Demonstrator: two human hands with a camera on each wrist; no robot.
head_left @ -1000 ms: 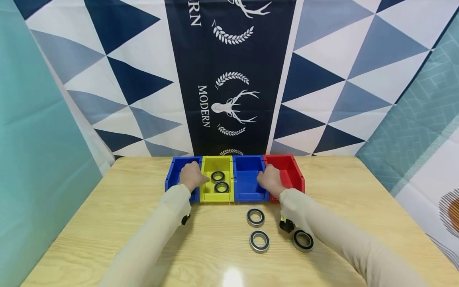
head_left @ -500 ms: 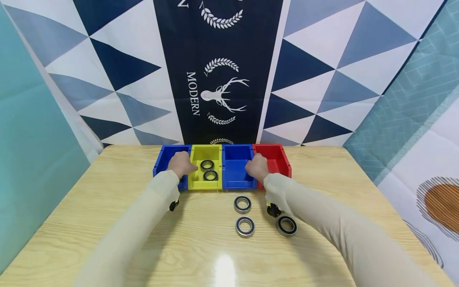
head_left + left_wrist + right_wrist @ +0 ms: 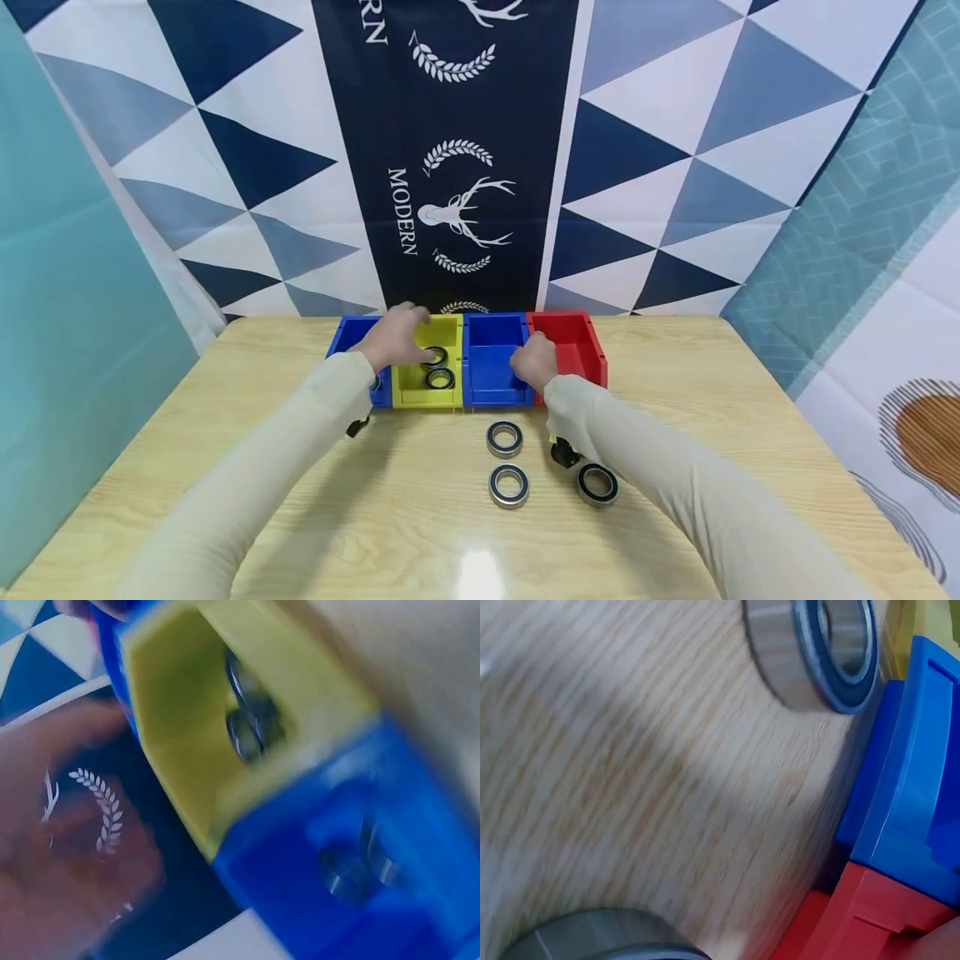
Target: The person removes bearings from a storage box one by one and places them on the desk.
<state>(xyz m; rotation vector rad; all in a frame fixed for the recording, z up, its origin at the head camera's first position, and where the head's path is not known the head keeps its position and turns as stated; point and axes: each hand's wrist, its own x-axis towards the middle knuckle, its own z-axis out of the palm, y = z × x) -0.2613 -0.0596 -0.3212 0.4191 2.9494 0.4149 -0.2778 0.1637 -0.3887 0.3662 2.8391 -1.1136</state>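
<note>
Your left hand [image 3: 396,335], fingers apart, hovers at the yellow bin [image 3: 450,330]; two bearings [image 3: 439,387] inside, at the hand's 4 o'clock. Your right hand [image 3: 536,362], grip can't tell, is at the red bin's [image 3: 576,337] 9 o'clock wall, probably steadying it.

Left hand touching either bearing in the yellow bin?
Apart. The left wrist view shows the left hand against the dark backdrop, the wall of the yellow bin between it and both bearings.

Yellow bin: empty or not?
Not empty. In the head view, two bearings lie inside the yellow bin; the left wrist view, though blurred, shows the pair there too.
</note>
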